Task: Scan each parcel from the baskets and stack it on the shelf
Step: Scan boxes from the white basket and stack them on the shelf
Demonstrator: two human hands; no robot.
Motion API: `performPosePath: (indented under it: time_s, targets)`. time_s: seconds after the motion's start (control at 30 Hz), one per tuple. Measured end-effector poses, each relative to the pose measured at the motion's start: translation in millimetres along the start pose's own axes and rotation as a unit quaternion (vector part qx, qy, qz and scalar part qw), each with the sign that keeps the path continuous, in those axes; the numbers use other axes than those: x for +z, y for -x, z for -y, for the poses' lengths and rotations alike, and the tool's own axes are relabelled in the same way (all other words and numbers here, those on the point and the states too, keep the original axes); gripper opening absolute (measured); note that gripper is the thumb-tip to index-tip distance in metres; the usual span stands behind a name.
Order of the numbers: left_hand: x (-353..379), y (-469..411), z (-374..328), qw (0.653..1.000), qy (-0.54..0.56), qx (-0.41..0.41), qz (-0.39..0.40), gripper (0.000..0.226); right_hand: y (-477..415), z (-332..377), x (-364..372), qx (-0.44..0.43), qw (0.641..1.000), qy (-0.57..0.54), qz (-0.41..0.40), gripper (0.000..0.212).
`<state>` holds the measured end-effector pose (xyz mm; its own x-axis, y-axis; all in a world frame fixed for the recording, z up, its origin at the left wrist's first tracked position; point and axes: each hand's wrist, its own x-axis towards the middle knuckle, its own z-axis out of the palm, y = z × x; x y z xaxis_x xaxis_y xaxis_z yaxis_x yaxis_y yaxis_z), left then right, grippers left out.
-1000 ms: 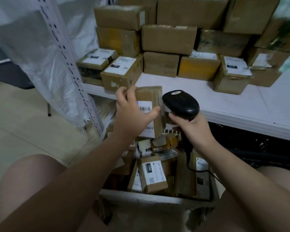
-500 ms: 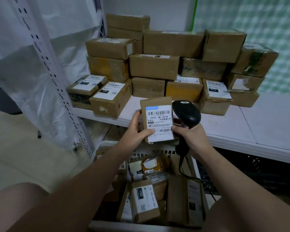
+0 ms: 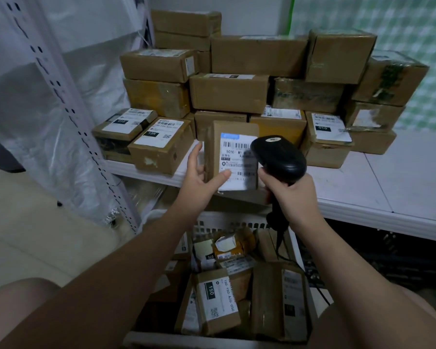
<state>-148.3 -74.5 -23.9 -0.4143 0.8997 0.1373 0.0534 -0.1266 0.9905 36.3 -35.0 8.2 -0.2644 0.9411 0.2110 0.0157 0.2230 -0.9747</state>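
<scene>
We hold a small parcel (image 3: 233,152) upright above the white slotted plastic basket (image 3: 237,220), in front of the shelf (image 3: 363,187) edge. It is a flat brown cardboard box with a white printed label facing us. Our left hand (image 3: 202,177) pinches it, with the thumb lying across the label's lower corner and the fingers (image 3: 198,152) behind its left edge. Our right hand (image 3: 292,195) has its fingers wrapped round the handle of a smooth, rounded black scanner (image 3: 280,157), whose head overlaps the label's right side. Taped rectangular cartons (image 3: 229,93) are stacked on the smooth white shelf, and more labelled boxes (image 3: 215,302) fill the basket.
</scene>
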Motion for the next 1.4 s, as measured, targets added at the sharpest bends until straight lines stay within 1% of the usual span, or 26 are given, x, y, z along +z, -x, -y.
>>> performPosePath:
  time_s: [0.1, 0.3, 0.37, 0.43, 0.53, 0.87, 1.4]
  targets:
    - [-3.3, -1.5, 2.8, 1.000, 0.001, 0.007, -0.026, 0.083, 10.7, 5.6, -3.6, -0.012, 0.999, 0.016, 0.046, 0.006]
    - [-3.2, -1.9, 1.2, 0.999, -0.013, 0.015, -0.026, 0.080, 18.0, 8.1, -7.3, -0.013, 0.997, 0.033, 0.069, 0.003]
    - [-3.0, -1.9, 0.8, 0.999, -0.012, 0.013, -0.027, 0.081, 19.9, 8.3, -8.8, -0.011, 0.997, 0.031, 0.067, 0.003]
    - [-3.2, -2.1, 1.4, 0.999, -0.012, 0.013, -0.028, 0.081, 21.1, 7.3, -10.2, -0.007, 0.998, 0.031, 0.057, 0.007]
    - [-4.6, -4.0, 4.9, 0.999, -0.009, 0.007, -0.030, 0.082, 21.1, 6.8, -12.0, 0.011, 0.999, 0.007, 0.045, 0.009]
    - [-5.1, -4.2, 7.0, 0.999, -0.018, 0.000, -0.038, 0.080, 24.7, 3.4, -14.5, 0.025, 0.998, 0.000, 0.065, 0.007]
    - [-4.3, -1.5, 5.9, 0.999, -0.012, -0.006, -0.041, 0.080, 25.1, 0.6, -14.7, 0.021, 0.998, -0.013, 0.066, 0.008]
